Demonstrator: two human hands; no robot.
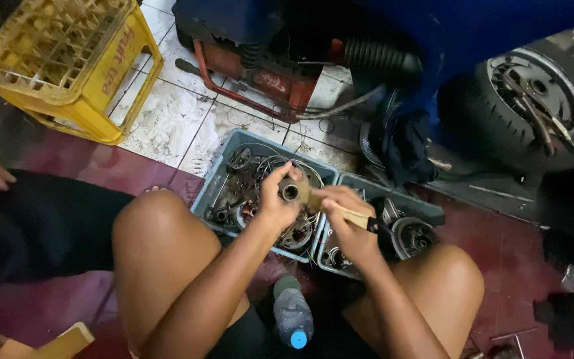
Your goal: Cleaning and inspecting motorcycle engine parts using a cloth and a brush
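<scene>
Nearest you, one plastic bottle (293,312) stands on the dark red floor (54,302) between your knees. Your left hand (275,199) grips a small metal cylinder (289,191); your right hand (348,223) clasps a wooden-handled brush (340,211) against it, over two grey trays (224,169) (parts inside). Beyond: white tiles, one yellow crate (68,66), one wheel (533,106).

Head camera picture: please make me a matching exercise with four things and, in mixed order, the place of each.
Things:
1. yellow crate
2. plastic bottle
3. small metal cylinder
4. tyre

Places:
a. far right, on its side
b. in the left hand
c. top left, on the tiles
d. on the floor between the legs

Pairs: 1-c, 2-d, 3-b, 4-a
</scene>
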